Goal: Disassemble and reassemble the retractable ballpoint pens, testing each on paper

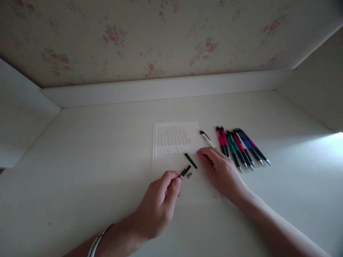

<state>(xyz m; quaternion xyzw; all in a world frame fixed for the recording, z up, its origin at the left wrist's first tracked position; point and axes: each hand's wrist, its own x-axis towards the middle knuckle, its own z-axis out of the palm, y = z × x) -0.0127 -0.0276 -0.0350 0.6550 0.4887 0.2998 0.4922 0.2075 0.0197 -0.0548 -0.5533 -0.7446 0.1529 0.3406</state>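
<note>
My left hand [160,201] pinches a short black pen part [185,170] between thumb and fingers, over the lower half of a punched sheet of paper [164,164]. Just past it on the sheet lie a loose black pen grip [191,161] and a small silver pen tip [189,175]. My right hand [222,173] rests at the sheet's right side with thumb and forefinger drawn together. Whatever is in that pinch, if anything, is too small to make out. Beyond the right fingers is a white and black pen [208,139], its lower end hidden by the hand.
To the right lies a group of pens: two pink and black ones [223,141], then green, pink, blue and purple ones [245,148] side by side. Handwriting covers the sheet's upper part. The white desk [93,153] ends at a raised back edge [166,87] below flowered wallpaper.
</note>
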